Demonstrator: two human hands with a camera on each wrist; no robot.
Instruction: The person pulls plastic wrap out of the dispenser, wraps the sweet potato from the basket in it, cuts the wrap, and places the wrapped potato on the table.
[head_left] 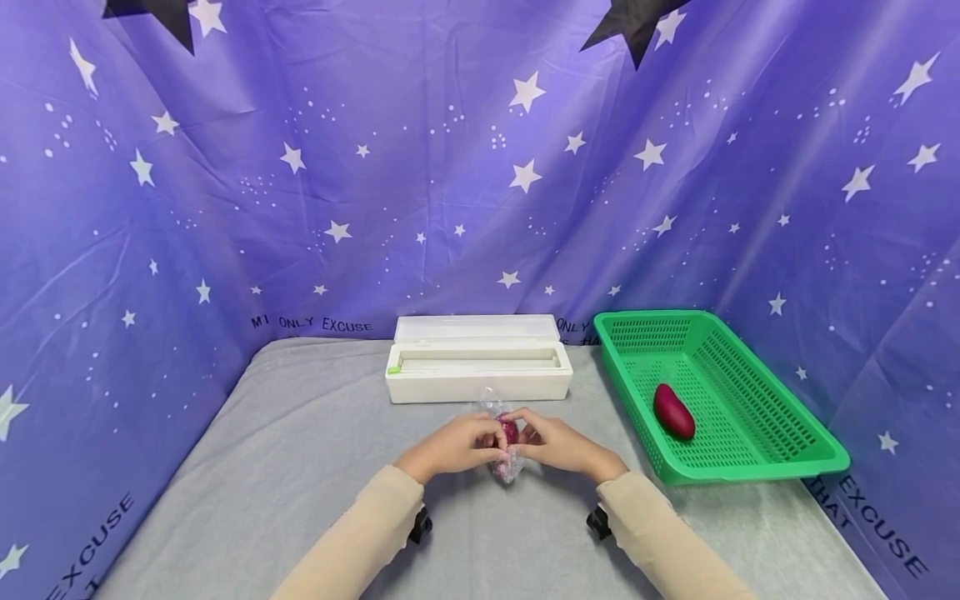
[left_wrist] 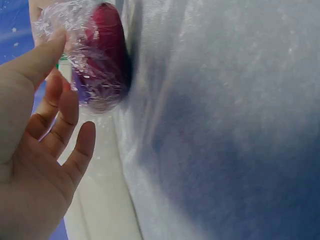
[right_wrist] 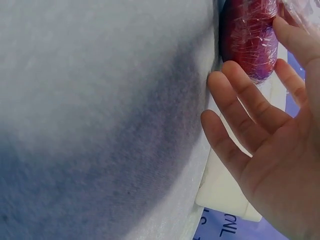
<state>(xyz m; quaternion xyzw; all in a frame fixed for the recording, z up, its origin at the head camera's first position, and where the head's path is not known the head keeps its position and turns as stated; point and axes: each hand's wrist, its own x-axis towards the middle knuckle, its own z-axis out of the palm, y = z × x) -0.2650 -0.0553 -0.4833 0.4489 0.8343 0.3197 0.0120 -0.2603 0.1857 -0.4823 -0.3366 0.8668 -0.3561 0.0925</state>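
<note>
Carefully, the left hand (head_left: 459,443) and the right hand (head_left: 558,444) pinch the oblong red thing (head_left: 511,430) from both sides, at lower centre of the head view, perhaps so its clear film (head_left: 510,470) cannot loosen

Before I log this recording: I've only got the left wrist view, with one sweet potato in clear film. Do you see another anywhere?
Observer: Yes, the head view shows a second, bare sweet potato lying in the green basket.
Operator: Is anything standing open on the table?
Observer: The long white box, by its look a film dispenser, has its lid raised at the back.
Operator: And what is the right hand doing?
Observer: In the right wrist view, its thumb is against the film-wrapped sweet potato.
</note>
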